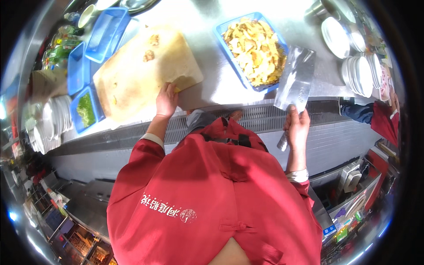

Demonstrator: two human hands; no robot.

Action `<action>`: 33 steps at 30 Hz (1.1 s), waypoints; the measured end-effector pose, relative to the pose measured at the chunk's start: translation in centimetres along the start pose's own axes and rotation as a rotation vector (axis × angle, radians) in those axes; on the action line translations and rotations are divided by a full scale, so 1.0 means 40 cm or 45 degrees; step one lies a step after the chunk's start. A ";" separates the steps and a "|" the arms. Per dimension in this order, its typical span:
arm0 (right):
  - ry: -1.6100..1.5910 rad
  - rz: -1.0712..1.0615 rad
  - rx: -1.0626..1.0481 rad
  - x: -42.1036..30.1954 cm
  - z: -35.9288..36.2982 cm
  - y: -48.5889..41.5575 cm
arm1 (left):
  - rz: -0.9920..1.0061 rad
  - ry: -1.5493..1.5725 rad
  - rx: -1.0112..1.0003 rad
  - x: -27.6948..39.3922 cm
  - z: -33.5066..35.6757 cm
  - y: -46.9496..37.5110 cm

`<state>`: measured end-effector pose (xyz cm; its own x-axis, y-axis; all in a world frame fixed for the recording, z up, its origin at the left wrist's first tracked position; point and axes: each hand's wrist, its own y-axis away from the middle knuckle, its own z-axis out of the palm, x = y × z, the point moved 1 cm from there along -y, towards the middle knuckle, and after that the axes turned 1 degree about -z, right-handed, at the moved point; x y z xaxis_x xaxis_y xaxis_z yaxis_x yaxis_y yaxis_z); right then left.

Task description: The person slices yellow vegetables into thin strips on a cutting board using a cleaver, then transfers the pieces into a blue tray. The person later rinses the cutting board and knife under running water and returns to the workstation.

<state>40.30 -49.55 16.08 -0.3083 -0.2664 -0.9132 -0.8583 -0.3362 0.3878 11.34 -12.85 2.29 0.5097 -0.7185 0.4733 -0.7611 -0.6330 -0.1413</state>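
Observation:
My right hand [297, 124] grips the handle of a broad steel cleaver [295, 78], its blade pointing away from me beside the basket's right corner. My left hand [166, 101] rests at the near right edge of a wooden-toned cutting board [132, 76]. A small yellow piece [177, 89] shows at its fingertips; whether they pinch it is hidden. Two brown knobbly lumps [149, 55], possibly ginger, lie farther up the board, and small yellow scraps [114, 99] lie at its left. Thin yellow slices [253, 49] with brownish edges heap up in a blue plastic basket [232, 64].
Left of the board stand blue baskets [107, 34] and a blue bin of chopped greens [85, 111]. Stacked white plates [58, 116] flank the steel counter [212, 63], with more plates [359, 76] at right. A red-sleeved person's arm [386, 119] reaches in at far right.

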 end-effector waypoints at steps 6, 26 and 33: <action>-0.084 0.030 0.042 0.005 -0.013 0.014 | -0.393 0.756 -0.118 0.223 0.028 -0.150; 0.204 -0.118 -0.068 -0.001 0.381 0.198 | -0.149 0.184 -0.030 -0.325 -0.042 -0.572; 0.269 -0.012 -0.202 0.024 0.655 0.280 | -0.303 0.946 0.244 -0.432 -0.161 -0.467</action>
<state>19.66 -29.90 16.28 -0.1940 -0.4395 -0.8771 -0.7804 -0.4726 0.4094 14.19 13.24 2.35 0.1977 -0.2207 0.9551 -0.5490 -0.8321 -0.0786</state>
